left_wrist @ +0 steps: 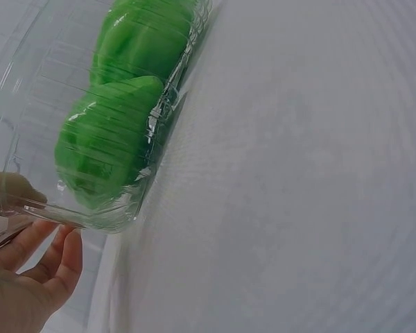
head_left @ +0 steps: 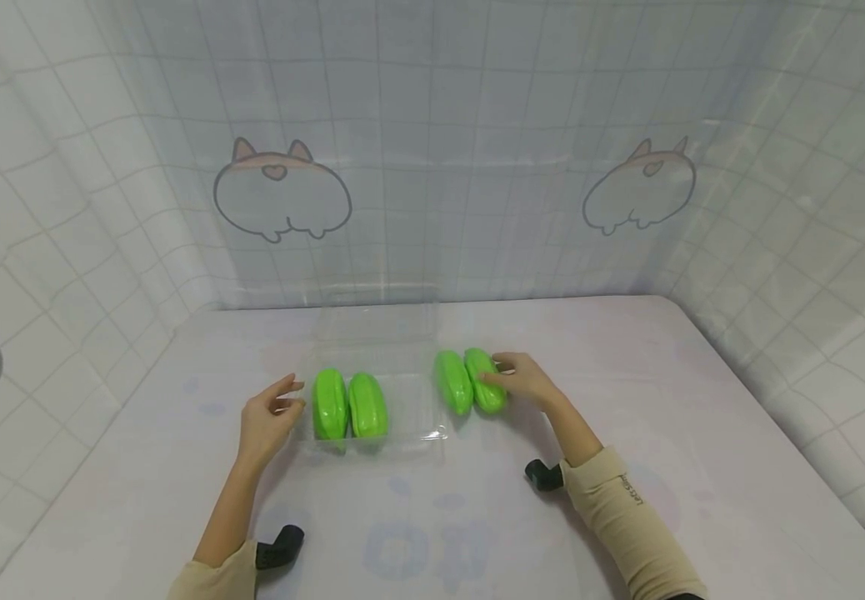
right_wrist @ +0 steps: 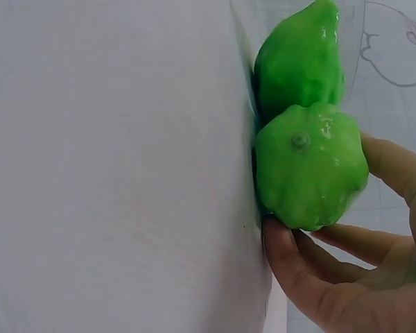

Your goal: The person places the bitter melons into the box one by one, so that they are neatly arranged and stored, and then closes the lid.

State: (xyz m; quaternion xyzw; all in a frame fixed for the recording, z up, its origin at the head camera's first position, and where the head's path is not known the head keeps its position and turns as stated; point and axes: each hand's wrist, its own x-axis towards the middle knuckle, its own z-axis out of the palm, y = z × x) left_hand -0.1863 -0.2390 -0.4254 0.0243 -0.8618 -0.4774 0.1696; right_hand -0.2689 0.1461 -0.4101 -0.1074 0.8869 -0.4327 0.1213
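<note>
A clear plastic clamshell box lies with its lid folded back. Inside, on its left side, are two glossy green ridged gourds, a left one and a right one. My left hand grips the box's left edge, thumb and fingers on either side of the plastic wall. Right of the box, two more gourds lie side by side on the table. My right hand holds the outer gourd, its thumb and fingers around it. The inner gourd touches it and no hand.
A pale printed cloth covers the table. Grid-patterned curtains with cartoon animal drawings enclose the back and both sides. Black wrist mounts stick out from both sleeves.
</note>
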